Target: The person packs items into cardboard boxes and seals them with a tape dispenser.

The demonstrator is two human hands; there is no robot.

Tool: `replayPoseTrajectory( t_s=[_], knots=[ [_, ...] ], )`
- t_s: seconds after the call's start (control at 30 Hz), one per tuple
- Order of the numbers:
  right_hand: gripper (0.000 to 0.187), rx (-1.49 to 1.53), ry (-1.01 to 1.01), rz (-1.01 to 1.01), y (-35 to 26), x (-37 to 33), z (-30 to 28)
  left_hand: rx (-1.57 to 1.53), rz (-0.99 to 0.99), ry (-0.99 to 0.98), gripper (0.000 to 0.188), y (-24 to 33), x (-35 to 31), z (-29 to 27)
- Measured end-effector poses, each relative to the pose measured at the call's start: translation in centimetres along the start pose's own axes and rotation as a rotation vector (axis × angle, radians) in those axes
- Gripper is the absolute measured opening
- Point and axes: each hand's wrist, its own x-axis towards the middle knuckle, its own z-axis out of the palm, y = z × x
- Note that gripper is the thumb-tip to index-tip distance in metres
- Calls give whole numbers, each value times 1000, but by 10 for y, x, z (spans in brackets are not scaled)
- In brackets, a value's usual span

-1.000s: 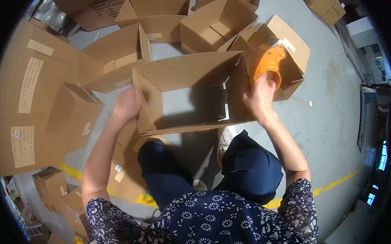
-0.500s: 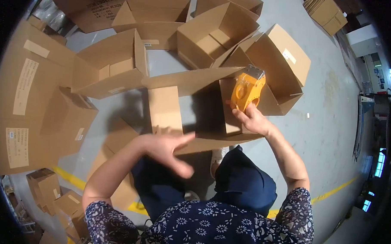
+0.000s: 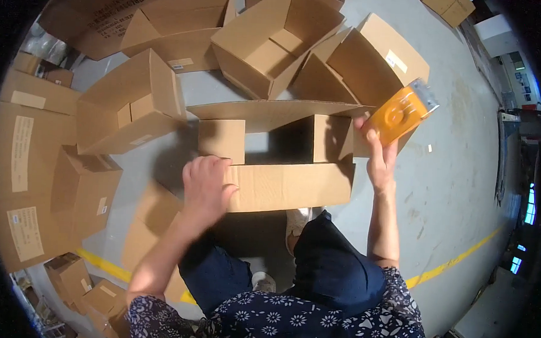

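In front of my legs stands a brown cardboard box [image 3: 293, 189] with its flaps spread; the floor shows through its middle. My left hand [image 3: 204, 187] is closed on the left end of the near flap, thumb on the near face and fingers over the top edge. Off the box's right end, my right hand [image 3: 383, 160] grips an orange tape dispenser [image 3: 396, 115], raised and tilted with its metal-tipped end up to the right. Part of the dispenser's lower end is hidden by my fingers.
Beyond the box stand several open cartons: one at left [image 3: 121, 107], one at the centre back [image 3: 275, 47], one at right [image 3: 369, 65]. A large labelled carton [image 3: 44, 161] fills the left side. Flattened cardboard [image 3: 149, 221] lies beside my left leg. Yellow tape [image 3: 455, 265] lines the floor.
My left hand, open and above the near flap before, has closed on that flap's left end. The flap now stands raised toward me. My right hand has swung the dispenser to the right.
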Motion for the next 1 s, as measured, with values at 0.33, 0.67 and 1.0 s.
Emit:
replayPoseTrajectory(
  t_s=[0.33, 0.67, 1.0],
  knots=[
    [32, -716, -443, -471, -5, 30, 16, 101, 141, 366, 45, 6, -12, 64],
    [30, -679, -386, -382, 20, -36, 13, 213, -121, 597, 55, 15, 8, 63],
    [30, -690, 182, 32, 55, -75, -11, 81, -412, 628, 71, 2, 24, 68]
  ],
)
